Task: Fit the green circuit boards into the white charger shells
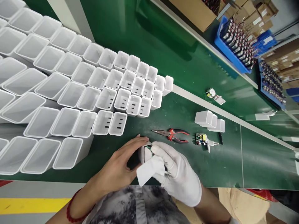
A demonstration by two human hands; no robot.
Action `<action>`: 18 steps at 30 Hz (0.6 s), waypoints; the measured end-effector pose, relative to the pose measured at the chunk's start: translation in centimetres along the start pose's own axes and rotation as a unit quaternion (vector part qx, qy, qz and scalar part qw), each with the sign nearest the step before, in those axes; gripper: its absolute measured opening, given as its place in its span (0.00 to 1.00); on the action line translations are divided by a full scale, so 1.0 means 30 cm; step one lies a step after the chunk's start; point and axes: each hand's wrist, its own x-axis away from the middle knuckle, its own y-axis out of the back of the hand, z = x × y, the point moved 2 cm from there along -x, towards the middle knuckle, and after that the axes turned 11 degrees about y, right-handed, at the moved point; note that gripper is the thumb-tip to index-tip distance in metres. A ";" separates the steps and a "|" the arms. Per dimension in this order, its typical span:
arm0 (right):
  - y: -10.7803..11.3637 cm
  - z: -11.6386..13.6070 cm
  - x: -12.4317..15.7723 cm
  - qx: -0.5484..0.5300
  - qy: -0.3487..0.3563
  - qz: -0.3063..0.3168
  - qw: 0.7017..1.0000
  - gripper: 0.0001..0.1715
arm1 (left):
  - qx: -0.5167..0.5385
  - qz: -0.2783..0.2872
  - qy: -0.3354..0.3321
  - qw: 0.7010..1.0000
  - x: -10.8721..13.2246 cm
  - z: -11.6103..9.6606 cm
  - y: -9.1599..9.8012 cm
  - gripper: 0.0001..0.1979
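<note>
My bare left hand (118, 166) is wrapped round a white plastic charger case (141, 152), close to the front edge of the bench. In a white glove, my right hand (181, 175) grips a charger plug (149, 169) with a flat white end plate and two metal pins. A bit of green circuit board shows between the plug and the case mouth; how far it sits inside is hidden by my fingers. Just beyond my hands lie red-and-black needle-nose pliers (171, 135). To their right is another plug with its circuit board (203, 140) exposed.
Rows of white open-topped cases (77, 90) cover the bench's left side. A few more cases (207, 119) lie at right, near a black stick-like object (220, 138). Beyond the pale strip are a loose plug assembly (215, 95) and a blue bin (233, 49) of parts.
</note>
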 end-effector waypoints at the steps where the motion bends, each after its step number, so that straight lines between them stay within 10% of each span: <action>1: 0.000 -0.003 -0.002 -0.006 -0.002 0.004 1.000 0.34 | -0.005 0.004 0.008 1.000 0.000 0.003 0.000 0.28; 9: -0.011 0.012 -0.076 0.001 -0.048 0.118 0.992 0.27 | -0.030 0.023 -0.009 0.999 -0.012 0.004 0.015 0.30; 13: 0.002 -0.020 -0.065 -0.067 0.000 0.137 0.988 0.41 | -0.061 0.012 0.001 0.998 0.005 0.032 0.014 0.32; 16: 0.130 -0.168 -0.029 -0.071 -0.020 0.047 0.996 0.48 | -0.086 0.032 0.036 0.995 0.012 0.071 -0.009 0.31; 18: 0.296 -0.324 0.000 0.014 -0.166 -0.106 0.980 0.33 | -0.075 0.017 0.048 0.996 0.010 0.085 -0.027 0.30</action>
